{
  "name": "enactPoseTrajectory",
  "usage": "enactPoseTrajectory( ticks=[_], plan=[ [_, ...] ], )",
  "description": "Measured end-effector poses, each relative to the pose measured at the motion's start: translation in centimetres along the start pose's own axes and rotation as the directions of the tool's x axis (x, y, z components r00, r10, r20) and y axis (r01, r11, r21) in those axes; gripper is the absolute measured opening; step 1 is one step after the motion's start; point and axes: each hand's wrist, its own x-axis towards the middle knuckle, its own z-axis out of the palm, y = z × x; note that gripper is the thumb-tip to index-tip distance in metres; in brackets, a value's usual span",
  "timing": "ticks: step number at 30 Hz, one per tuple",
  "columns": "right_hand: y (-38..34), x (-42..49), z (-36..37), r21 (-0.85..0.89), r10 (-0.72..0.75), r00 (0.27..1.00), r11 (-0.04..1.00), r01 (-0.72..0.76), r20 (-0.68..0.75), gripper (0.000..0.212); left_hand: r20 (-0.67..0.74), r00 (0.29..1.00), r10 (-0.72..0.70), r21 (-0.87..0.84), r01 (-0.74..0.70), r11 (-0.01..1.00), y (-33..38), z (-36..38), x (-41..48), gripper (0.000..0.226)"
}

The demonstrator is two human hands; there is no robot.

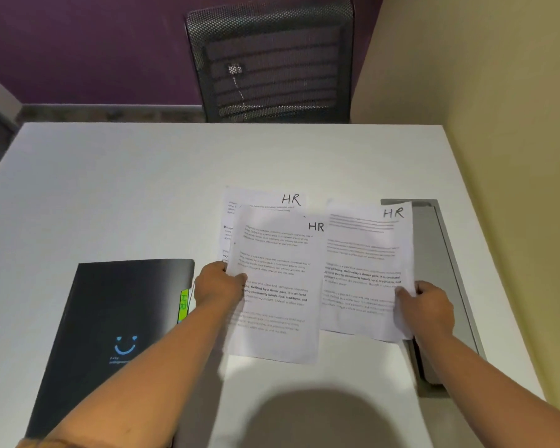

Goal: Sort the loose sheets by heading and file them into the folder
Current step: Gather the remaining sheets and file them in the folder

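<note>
White surface (110,189) fills the view, set into a corner between a purple wall and a pale yellow one, with one black mesh chair (272,66) pushed in at the far side. Three printed sheets are fanned out above the middle of the surface, each marked "HR" by hand in its top right corner. The rear sheet (265,197) shows only its top and left edge behind the middle sheet (272,286), and the right sheet (366,270) overlaps that one's right edge.

The left hand (219,286) pinches the left edge of the middle sheet, thumb on top. The rear sheet seems to be caught in the same grip, though I cannot tell for sure. The right hand (429,308) pinches the right sheet at its right edge, fingers (404,292) curled round the paper.

One black folder (117,312) with a blue smiley lies closed to the left, just beside the left hand, and a single green tab (183,305) reading "HR" sticks out of its right edge. One grey panel (434,253) lies in the surface under the right hand.

Judging by the matching headings, the sorting of this group looks done. The filing is not yet begun, so opening the folder at the tab and slipping in the three sheets is left
</note>
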Motion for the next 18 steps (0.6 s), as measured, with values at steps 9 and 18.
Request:
enactPoseTrajectory(
  ticks=[9,18],
  plan=[
    [-0.3,-5.9,-6.3,0.536,-0.01,0.997,0.843,-0.032,0.075,0.012,0.016,0.998,0.068,-0.392,-0.056,0.918,-0.9,-2.2,-5.7,0.006],
    [2.8,-15.4,-6.1,0.557,-0.128,0.93,0.825,-0.094,0.346,0.014,0.241,0.965,0.101,-0.713,0.105,0.693,-1.7,-4.3,-15.3,0.024]
  ],
)
